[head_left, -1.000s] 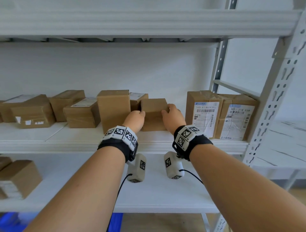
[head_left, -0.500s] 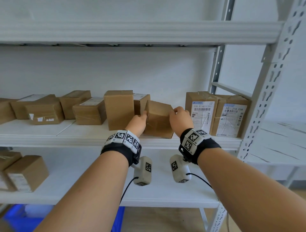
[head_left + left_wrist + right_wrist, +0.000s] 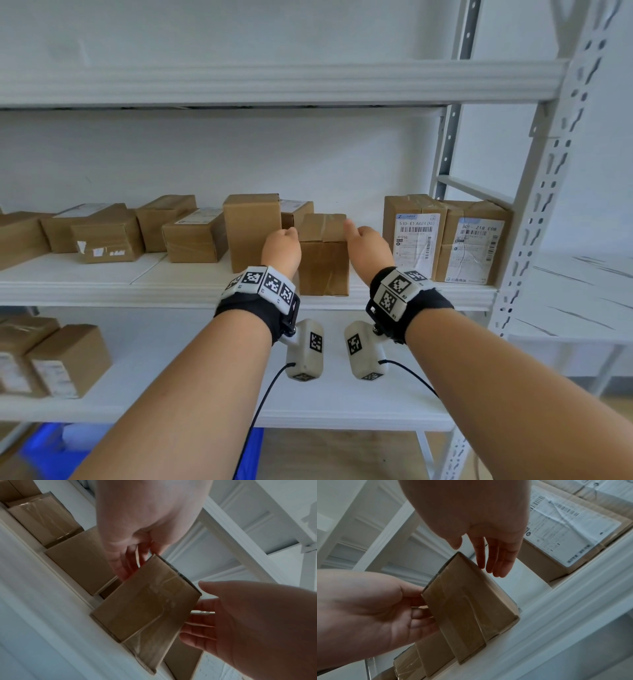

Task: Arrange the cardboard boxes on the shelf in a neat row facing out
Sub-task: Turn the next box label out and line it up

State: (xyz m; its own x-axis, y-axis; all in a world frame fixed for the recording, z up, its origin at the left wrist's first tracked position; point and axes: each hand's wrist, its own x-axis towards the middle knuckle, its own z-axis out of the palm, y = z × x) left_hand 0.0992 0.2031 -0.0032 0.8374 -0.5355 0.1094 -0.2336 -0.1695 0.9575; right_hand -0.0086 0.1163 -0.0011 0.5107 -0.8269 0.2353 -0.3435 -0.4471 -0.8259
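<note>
A small plain cardboard box [image 3: 323, 257] stands upright at the front edge of the middle shelf [image 3: 137, 291], its taped face outward. My left hand [image 3: 286, 236] lies against its left side with the fingers [image 3: 126, 563] straight between it and the taller plain box [image 3: 251, 229]. My right hand [image 3: 356, 233] is at its right side, fingers [image 3: 493, 561] straight and spread, the tips just at the box's edge [image 3: 471, 595]. Neither hand curls round the box [image 3: 145, 608]. To the right, after a gap, stand two labelled boxes [image 3: 414, 236], [image 3: 474, 246] facing out.
Several more boxes [image 3: 195, 234], [image 3: 106, 233] lie unevenly along the left of the shelf, and a small one [image 3: 296, 212] sits behind the tall box. The lower shelf holds boxes [image 3: 68, 359] at the left. A perforated steel upright [image 3: 548, 171] bounds the right end.
The small box, tilted between both hands half a second ago, now stands upright at the shelf's front edge. The right hand has loosened off its side.
</note>
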